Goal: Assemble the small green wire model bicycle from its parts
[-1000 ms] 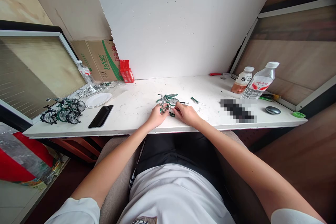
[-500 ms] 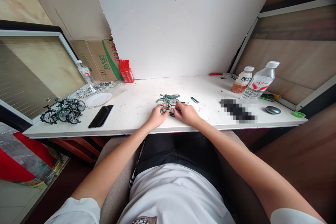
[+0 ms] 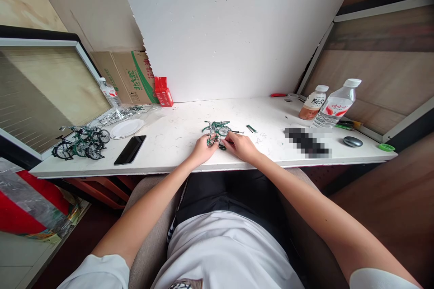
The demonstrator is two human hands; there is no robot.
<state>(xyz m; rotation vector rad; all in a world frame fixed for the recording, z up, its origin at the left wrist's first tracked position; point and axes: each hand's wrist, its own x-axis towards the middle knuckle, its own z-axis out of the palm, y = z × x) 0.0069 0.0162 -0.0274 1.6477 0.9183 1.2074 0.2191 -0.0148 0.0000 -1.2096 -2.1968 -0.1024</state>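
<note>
**Both hands on small green model bike, mid-surface**

Green model bicycle (image 3: 216,129) stands upright near the front-middle of the white surface (image 3: 176,137). Left hand (image 3: 202,149) pinches its near end, fingers closed on the frame. Right hand (image 3: 241,146) also closed, fingertips at the bike's lower right on a small dark part (too small to tell what). Loose green piece (image 3: 251,128) lies just right of the bike. Further left: black phone (image 3: 130,149), white plate (image 3: 127,128), cluster of finished model bikes (image 3: 81,142) at the surface edge. Right side: two bottles (image 3: 325,104) side by side, dark mouse (image 3: 352,142), green cap (image 3: 385,147). White foam board (image 3: 233,40) leans behind.
</note>
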